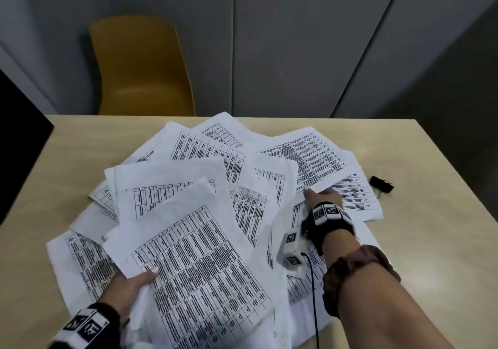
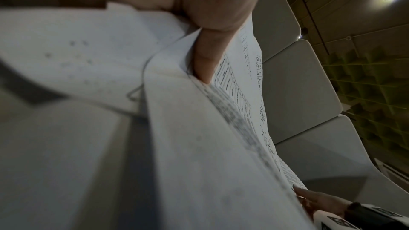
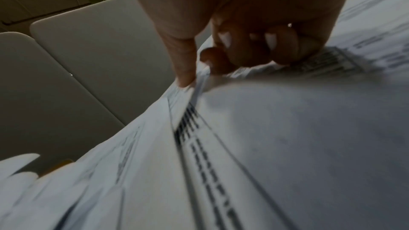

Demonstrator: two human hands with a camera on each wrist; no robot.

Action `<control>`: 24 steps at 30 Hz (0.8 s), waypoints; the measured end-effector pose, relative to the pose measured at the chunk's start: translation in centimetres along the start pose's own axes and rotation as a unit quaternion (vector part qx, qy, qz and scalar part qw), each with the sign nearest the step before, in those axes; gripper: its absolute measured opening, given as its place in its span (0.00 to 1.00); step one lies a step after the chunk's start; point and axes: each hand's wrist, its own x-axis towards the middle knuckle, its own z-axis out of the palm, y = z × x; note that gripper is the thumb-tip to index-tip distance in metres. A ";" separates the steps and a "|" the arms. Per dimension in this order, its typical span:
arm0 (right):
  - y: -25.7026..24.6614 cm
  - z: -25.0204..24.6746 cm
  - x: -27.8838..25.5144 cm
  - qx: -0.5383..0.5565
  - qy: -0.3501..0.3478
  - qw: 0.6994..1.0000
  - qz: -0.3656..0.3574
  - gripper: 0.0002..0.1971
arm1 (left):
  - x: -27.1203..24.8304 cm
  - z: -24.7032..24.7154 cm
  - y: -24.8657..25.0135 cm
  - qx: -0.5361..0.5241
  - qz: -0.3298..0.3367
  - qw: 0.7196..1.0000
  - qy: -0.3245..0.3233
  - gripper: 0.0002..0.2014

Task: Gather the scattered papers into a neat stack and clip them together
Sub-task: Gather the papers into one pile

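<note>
Several white printed sheets lie fanned and overlapping across the middle of the beige table. My left hand grips a bundle of sheets at its near left edge, thumb on top; the left wrist view shows the thumb pressed on the paper. My right hand pinches the near corner of a densely printed sheet at the right; the right wrist view shows thumb and curled fingers closed on its edge. A black binder clip lies on the table right of the papers.
A yellow chair stands beyond the far table edge. A dark panel juts in at the left. Grey wall panels are behind. A black cable runs from my right wrist over the papers.
</note>
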 end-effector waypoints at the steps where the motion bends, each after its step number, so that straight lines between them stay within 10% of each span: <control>1: 0.0 -0.1 0.0 -0.003 0.011 1.000 -0.012 0.10 | 0.0 0.1 0.0 0.001 0.008 1.000 0.005 0.27; 6: -0.2 -0.8 -0.4 0.045 0.066 0.996 -0.034 0.09 | 0.4 -0.1 0.2 -0.021 -0.012 1.000 0.018 0.24; 16: 4.0 -2.1 -3.7 0.046 -0.191 0.980 0.022 0.05 | 0.5 -0.4 0.3 -0.022 -0.057 0.998 0.031 0.24; 24: 5.0 2.9 -7.8 0.072 -0.080 0.994 0.015 0.30 | 0.9 -1.1 0.1 -0.015 -0.053 0.998 0.012 0.17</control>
